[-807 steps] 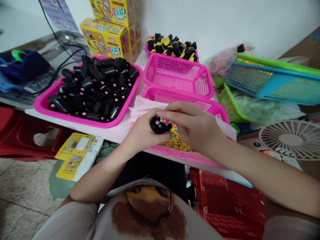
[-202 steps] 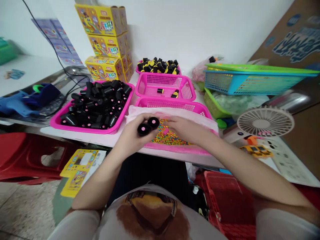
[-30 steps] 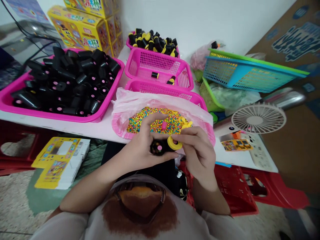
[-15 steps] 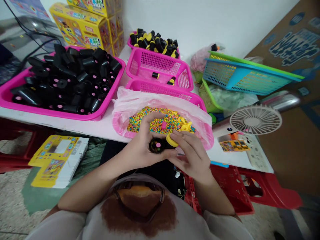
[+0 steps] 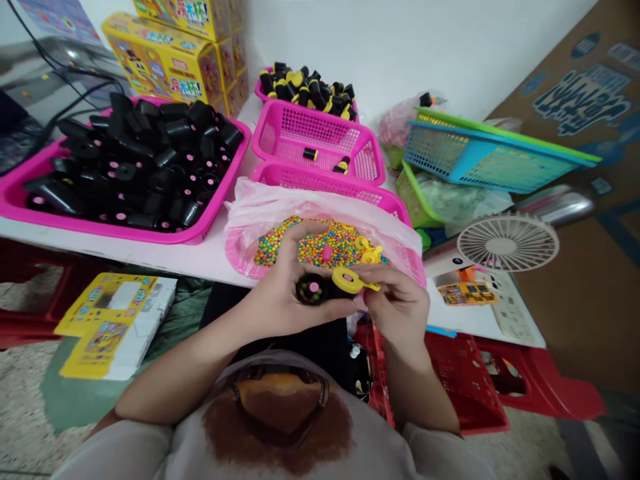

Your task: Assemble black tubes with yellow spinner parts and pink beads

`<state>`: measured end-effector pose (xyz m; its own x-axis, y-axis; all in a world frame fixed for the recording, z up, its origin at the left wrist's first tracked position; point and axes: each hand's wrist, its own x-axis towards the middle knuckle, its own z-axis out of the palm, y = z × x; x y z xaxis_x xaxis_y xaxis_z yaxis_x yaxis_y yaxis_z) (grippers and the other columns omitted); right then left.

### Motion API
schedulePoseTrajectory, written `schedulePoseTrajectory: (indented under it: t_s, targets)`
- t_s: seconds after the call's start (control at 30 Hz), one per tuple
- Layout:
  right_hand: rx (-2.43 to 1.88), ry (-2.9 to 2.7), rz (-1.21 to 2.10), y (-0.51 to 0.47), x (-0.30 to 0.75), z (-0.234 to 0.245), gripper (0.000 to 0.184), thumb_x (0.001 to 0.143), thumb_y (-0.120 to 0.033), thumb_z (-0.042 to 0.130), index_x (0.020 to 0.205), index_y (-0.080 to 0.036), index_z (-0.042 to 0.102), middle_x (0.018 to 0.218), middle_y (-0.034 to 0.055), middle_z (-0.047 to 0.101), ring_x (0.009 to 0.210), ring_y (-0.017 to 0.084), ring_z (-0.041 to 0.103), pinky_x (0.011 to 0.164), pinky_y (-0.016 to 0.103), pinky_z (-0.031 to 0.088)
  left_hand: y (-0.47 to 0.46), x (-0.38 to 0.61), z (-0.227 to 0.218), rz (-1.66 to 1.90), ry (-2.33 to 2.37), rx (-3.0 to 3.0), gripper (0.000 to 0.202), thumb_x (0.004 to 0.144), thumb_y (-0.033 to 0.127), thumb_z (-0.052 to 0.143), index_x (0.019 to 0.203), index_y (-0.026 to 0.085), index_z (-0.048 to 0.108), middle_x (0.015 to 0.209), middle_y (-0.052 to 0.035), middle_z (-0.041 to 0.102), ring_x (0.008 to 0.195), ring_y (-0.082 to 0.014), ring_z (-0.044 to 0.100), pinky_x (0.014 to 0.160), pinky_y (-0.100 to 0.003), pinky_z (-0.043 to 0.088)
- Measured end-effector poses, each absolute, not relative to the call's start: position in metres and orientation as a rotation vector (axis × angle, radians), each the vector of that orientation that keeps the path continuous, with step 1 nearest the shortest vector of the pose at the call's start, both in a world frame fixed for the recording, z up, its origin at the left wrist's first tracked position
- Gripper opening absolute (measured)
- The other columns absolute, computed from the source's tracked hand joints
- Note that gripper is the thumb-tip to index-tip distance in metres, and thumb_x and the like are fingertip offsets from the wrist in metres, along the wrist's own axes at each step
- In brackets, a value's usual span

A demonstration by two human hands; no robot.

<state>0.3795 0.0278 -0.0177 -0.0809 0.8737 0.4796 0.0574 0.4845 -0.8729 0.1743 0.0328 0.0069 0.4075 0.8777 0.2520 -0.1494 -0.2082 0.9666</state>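
Two small black cups are in my left hand (image 5: 280, 293), side by side between thumb and fingers. The left black cup (image 5: 306, 298) faces me with beads and a pink dot showing inside. On the right black cup (image 5: 344, 293) sits a yellow ring-shaped cap (image 5: 343, 279), a pink spot at its centre. My right hand (image 5: 400, 303) pinches the yellow tab (image 5: 373, 287) at the cap's right side. Just beyond the hands, coloured beads (image 5: 320, 230) lie in a plastic-lined pink basket (image 5: 235, 248), with a pink piece (image 5: 327, 253) and loose yellow caps (image 5: 369, 252) on them.
A pink tray (image 5: 193, 233) piled with black cups stands left. Behind are a pink basket (image 5: 280, 127) with a few capped cups and another full one. Right are stacked baskets (image 5: 480, 153), a small fan (image 5: 507, 243) and a carton. Yellow boxes (image 5: 165, 60) stand back left.
My right fingers have moved off the top of the yellow cap to its right side, holding the tab. The cap's ring and pink centre now show. My left hand keeps its hold.
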Motion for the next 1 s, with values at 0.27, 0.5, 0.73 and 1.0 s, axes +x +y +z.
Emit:
schedulePoseTrajectory:
  t_s: [0.27, 0.5, 0.73, 1.0]
  targets:
    - [-0.739, -1.315, 1.751, 0.044, 0.377, -0.001, 0.049, 0.066, -0.050, 0.098, 0.107, -0.030, 0.082, 0.096, 0.0019, 0.081, 0.079, 0.016, 0.077, 0.065, 0.026, 0.066, 0.027, 0.163, 0.017, 0.945, 0.563, 1.654, 0.080, 0.086, 0.017, 0.083, 0.144, 0.033, 0.030, 0.093, 0.0006, 0.079, 0.103, -0.0266, 0.081, 0.089, -0.041, 0.069]
    - [-0.772, -0.950, 2.413, 0.052, 0.379, 0.010, 0.056, 0.072, -0.031, 0.097, 0.120, -0.023, 0.071, 0.105, 0.0028, 0.080, 0.090, 0.015, 0.080, 0.077, 0.027, 0.068, 0.028, 0.153, 0.017, 0.953, 0.638, 1.796, 0.084, 0.085, 0.028, 0.086, 0.147, 0.030, 0.030, 0.109, -0.0064, 0.078, 0.115, -0.0303, 0.078, 0.099, -0.043, 0.067]
    - [-0.760, -1.267, 2.197, 0.070, 0.363, 0.025, 0.065, 0.064, -0.030, 0.100, 0.121, -0.025, 0.069, 0.106, 0.0021, 0.082, 0.088, 0.016, 0.080, 0.076, 0.028, 0.068, 0.038, 0.142, 0.008, 1.035, 0.594, 1.791, 0.086, 0.088, 0.027, 0.085, 0.151, 0.036, 0.028, 0.124, -0.0091, 0.078, 0.129, -0.0297, 0.071, 0.108, -0.048, 0.062]
    - [-1.118, -1.343, 1.156, 0.234, 0.398, 0.046, 0.033, 0.081, -0.040, 0.088, 0.098, -0.024, 0.065, 0.114, 0.0049, 0.077, 0.108, 0.020, 0.076, 0.094, 0.040, 0.066, 0.050, 0.146, 0.003, 1.214, 0.868, 1.753, 0.076, 0.090, 0.032, 0.082, 0.149, 0.026, 0.035, 0.086, 0.0019, 0.072, 0.082, -0.0206, 0.079, 0.085, -0.038, 0.064]
